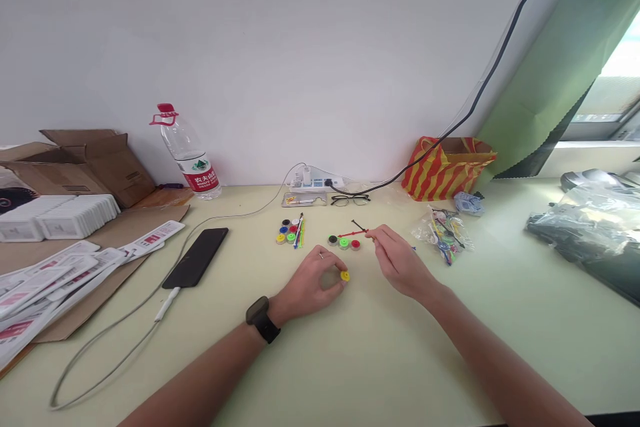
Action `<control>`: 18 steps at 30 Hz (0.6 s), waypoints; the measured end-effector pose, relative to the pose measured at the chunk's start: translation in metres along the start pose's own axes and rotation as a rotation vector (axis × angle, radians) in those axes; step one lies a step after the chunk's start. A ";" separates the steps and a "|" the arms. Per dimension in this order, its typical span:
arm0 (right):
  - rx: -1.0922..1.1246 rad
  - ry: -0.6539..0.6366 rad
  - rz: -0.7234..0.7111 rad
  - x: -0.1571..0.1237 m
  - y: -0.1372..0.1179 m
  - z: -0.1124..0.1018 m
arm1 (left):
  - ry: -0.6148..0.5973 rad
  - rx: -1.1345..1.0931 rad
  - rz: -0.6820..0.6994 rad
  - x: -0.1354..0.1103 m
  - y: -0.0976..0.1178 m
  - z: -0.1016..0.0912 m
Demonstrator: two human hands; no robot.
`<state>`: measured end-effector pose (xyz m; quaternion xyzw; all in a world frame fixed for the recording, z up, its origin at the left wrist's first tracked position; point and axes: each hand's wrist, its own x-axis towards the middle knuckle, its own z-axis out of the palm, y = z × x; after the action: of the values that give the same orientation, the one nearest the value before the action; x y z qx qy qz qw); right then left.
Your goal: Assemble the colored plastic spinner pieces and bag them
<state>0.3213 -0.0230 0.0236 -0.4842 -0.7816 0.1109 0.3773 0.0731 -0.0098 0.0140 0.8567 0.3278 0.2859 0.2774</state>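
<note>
My left hand (317, 280), a dark watch on its wrist, pinches a small round yellow disc (345, 275) between thumb and fingertip just above the table. My right hand (397, 263) is closed, its fingertips at the ends of a thin red stick (353, 234) and a thin black stick (357, 224). What lies between those fingertips is hidden. Between the hands, farther back, stand a black disc (333, 240), a green disc (344, 243) and a red disc (355, 245). Left of them sit several more coloured discs (281, 238) beside a bundle of coloured sticks (299, 232).
At the right lie a plastic bag of coloured parts (445, 233) and a red-yellow striped bag (447, 170). A power strip (316, 181), eyeglasses (350, 200) and a clear case (304, 199) line the wall. Leftward are a charging phone (196, 258), a water bottle (193, 153) and a cardboard box (95, 163).
</note>
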 end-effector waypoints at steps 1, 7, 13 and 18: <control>0.072 -0.002 -0.028 0.000 -0.002 0.002 | 0.005 0.010 0.002 0.000 -0.001 0.001; 0.394 0.034 0.017 0.001 -0.016 0.010 | 0.089 0.020 -0.013 0.001 -0.005 0.002; 0.726 -0.003 0.306 0.001 -0.020 0.018 | 0.162 -0.059 0.020 0.000 -0.005 0.001; 0.836 -0.012 0.509 0.001 -0.015 0.028 | 0.177 -0.038 0.015 0.002 -0.014 0.006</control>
<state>0.2912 -0.0240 0.0126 -0.4662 -0.5293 0.5067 0.4957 0.0728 -0.0014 0.0011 0.8249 0.3391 0.3690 0.2615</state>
